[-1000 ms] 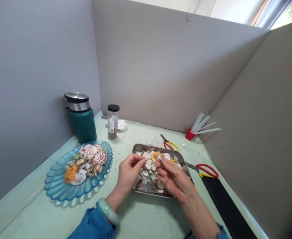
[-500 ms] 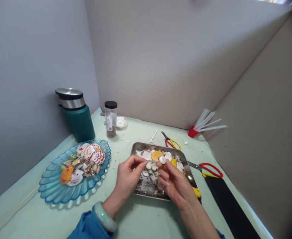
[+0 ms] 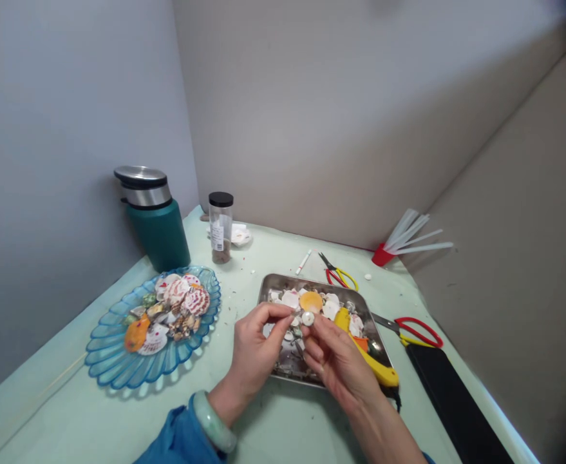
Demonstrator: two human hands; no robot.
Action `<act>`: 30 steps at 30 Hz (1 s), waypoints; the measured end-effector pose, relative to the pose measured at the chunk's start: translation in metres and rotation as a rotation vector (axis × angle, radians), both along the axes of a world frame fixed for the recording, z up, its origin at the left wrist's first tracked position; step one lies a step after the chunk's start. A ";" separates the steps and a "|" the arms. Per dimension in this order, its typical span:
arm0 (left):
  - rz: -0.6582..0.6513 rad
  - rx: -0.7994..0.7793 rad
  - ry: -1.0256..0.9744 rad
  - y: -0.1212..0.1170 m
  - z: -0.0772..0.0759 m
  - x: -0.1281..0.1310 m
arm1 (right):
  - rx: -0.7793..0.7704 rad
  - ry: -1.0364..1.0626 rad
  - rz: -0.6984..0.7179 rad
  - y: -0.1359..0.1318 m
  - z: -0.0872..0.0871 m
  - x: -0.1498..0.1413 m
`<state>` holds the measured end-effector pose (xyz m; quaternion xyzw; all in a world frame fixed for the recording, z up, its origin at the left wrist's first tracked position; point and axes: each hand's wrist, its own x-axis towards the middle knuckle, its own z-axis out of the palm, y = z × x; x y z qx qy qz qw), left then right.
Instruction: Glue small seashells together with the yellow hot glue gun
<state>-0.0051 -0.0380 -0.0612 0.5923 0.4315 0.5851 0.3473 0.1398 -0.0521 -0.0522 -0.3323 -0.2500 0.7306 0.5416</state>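
Observation:
My left hand (image 3: 254, 348) and my right hand (image 3: 338, 364) meet over a steel tray (image 3: 374, 338) of shells. A small round white shell (image 3: 308, 318) is pinched in my right fingertips. My left thumb and forefinger are pressed together right beside it, touching it or something tiny I cannot make out. Behind the hands, an orange shell (image 3: 310, 301) and white shells lie in the tray. A yellow-handled tool (image 3: 367, 357) rests across the tray's right side.
A blue glass plate (image 3: 113, 361) with patterned shells sits left. Behind it stand a teal flask (image 3: 153, 222) and a black-capped jar (image 3: 221, 227). Two scissors (image 3: 338, 276) (image 3: 411, 330), a red cup of white sticks (image 3: 398, 245) and a black board (image 3: 456, 406) lie right.
The small white shell came down with both hands, closer to the tray. The yellow-handled tool now shows fully beside my right hand. The view shifted slightly.

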 end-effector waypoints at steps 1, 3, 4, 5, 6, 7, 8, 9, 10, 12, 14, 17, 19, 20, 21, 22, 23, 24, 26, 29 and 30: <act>0.001 0.019 0.011 0.000 0.001 0.000 | -0.008 0.003 0.010 -0.001 0.000 -0.001; 0.002 0.051 0.028 -0.001 0.002 0.000 | -0.010 0.009 0.025 -0.002 -0.001 -0.002; 0.002 0.063 0.034 -0.001 0.002 0.000 | -0.007 0.014 0.033 -0.002 -0.002 -0.002; 0.002 0.074 0.039 -0.001 0.003 0.000 | -0.003 0.018 0.042 -0.002 -0.003 -0.003; 0.002 0.084 0.045 -0.002 0.003 0.001 | 0.001 0.022 0.045 -0.002 -0.004 -0.003; 0.002 0.095 0.053 -0.003 0.004 0.001 | 0.000 0.026 0.045 -0.002 -0.004 -0.004; 0.001 0.108 0.063 -0.003 0.004 0.001 | -0.004 0.031 0.041 -0.002 -0.005 -0.005; 0.001 0.123 0.073 -0.004 0.005 0.001 | -0.011 0.036 0.035 -0.002 -0.005 -0.005; 0.001 0.137 0.084 -0.004 0.005 0.001 | -0.016 0.042 0.029 -0.002 -0.004 -0.005; 0.000 0.161 0.104 -0.005 0.006 0.001 | -0.016 0.047 0.024 -0.002 -0.003 -0.006; -0.001 0.173 0.123 -0.005 0.006 0.001 | -0.011 0.042 0.025 -0.003 -0.001 -0.005; -0.020 0.207 0.156 -0.003 0.005 0.000 | -0.001 0.030 0.016 -0.003 0.000 -0.004; -0.037 0.248 0.174 -0.003 0.005 0.000 | 0.007 0.026 0.006 -0.002 -0.002 -0.003; -0.043 0.267 0.179 -0.002 0.005 0.000 | 0.008 0.025 0.002 -0.002 -0.003 -0.003; -0.047 0.281 0.182 -0.002 0.005 0.000 | 0.006 0.026 -0.001 -0.001 -0.003 -0.003; -0.052 0.290 0.186 -0.002 0.005 0.000 | 0.005 0.027 -0.006 0.000 -0.004 -0.002; -0.058 0.294 0.191 -0.002 0.006 0.000 | 0.005 0.028 -0.013 0.000 -0.005 -0.002; -0.064 0.294 0.195 -0.002 0.006 0.000 | 0.006 0.029 -0.020 0.000 -0.005 -0.002; -0.078 0.281 0.200 -0.002 0.008 0.000 | 0.010 0.030 -0.031 0.000 -0.005 -0.002; -0.076 0.247 0.188 -0.002 0.009 0.000 | 0.024 0.019 -0.038 0.000 -0.004 -0.003; -0.068 0.237 0.184 -0.002 0.009 0.000 | 0.032 0.011 -0.040 -0.001 -0.003 -0.003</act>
